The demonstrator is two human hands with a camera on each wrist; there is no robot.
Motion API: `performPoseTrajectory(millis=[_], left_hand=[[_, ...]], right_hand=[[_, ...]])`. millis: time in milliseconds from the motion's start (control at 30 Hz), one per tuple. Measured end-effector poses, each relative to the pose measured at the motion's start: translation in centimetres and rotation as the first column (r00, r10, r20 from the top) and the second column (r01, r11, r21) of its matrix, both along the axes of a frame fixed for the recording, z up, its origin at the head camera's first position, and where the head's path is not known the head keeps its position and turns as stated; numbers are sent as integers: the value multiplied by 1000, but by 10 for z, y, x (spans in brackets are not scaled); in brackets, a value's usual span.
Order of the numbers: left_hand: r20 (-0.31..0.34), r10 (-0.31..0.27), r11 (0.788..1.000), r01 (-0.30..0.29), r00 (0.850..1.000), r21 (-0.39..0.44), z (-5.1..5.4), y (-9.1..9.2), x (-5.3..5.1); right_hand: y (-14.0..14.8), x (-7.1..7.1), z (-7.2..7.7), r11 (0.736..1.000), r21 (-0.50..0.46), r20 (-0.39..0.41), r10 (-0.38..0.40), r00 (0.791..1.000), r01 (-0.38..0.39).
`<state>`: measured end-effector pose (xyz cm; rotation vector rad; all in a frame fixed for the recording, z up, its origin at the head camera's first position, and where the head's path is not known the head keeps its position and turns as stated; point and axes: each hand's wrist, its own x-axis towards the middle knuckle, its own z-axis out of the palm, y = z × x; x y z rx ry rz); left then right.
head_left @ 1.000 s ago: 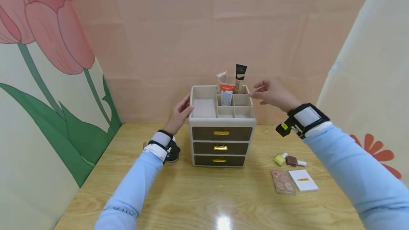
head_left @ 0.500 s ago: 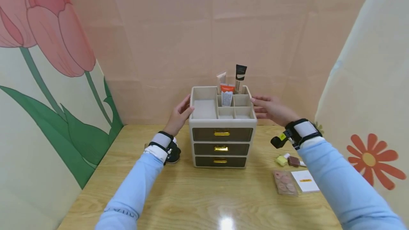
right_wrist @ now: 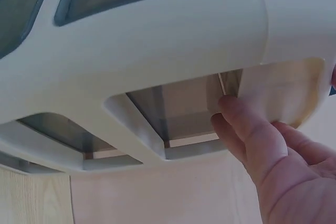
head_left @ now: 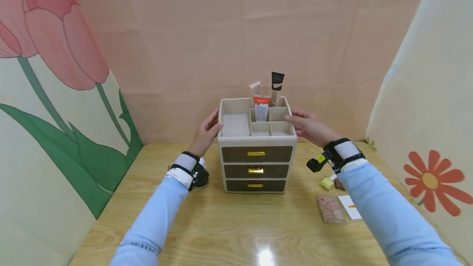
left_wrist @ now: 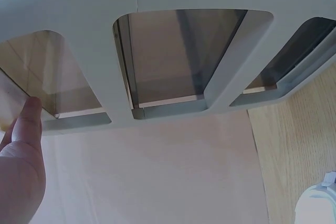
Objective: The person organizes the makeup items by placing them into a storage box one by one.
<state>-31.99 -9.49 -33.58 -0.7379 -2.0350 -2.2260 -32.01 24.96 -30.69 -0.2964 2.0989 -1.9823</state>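
A cream makeup organizer (head_left: pixel 257 144) with dark drawers and gold handles stands on the table in the head view. My left hand (head_left: pixel 204 134) holds its upper left side, thumb at the rim. My right hand (head_left: pixel 312 128) grips the upper right side, its thumb over the rim and its fingers against the outer wall. In the right wrist view, fingertips (right_wrist: pixel 229 103) touch the side frame by an opening. A black-capped tube (head_left: pixel 276 88), a pale tube (head_left: pixel 255 88) and an orange-capped tube (head_left: pixel 262 109) stand in the top compartments.
On the wooden table (head_left: pixel 229 229), at right, lie a pink makeup palette (head_left: pixel 331 209), a white square box (head_left: pixel 351 207) and a yellow bottle (head_left: pixel 327 182). A dark bottle is mostly behind the right sleeve. A pink backdrop (head_left: pixel 192 52) hangs behind the organizer.
My right hand has come down and in from beside the organizer onto its right rim and wall. My left hand keeps its place. The organizer stands nearly as before.
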Motion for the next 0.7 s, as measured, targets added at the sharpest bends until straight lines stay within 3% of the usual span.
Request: performPoseTrajectory(millis=[267,367,533,700], left_hand=[[-1,0,1000,0,1000,3,4,-1,-6],[-3,-12,1000,12,1000,-6,-1,-2,-16],[-22,-35,997,33,999,-75,-6,-12,-26],[24,-12,987,15,1000,-158,-12,-29,-33]], right_hand=[[-2,3,1,999,-48,16,3,1000,-2],[-1,5,3,999,-50,32,-13,999,15],[-5,9,4,997,-68,56,-26,998,30],[-8,12,4,998,-44,55,-36,998,38]])
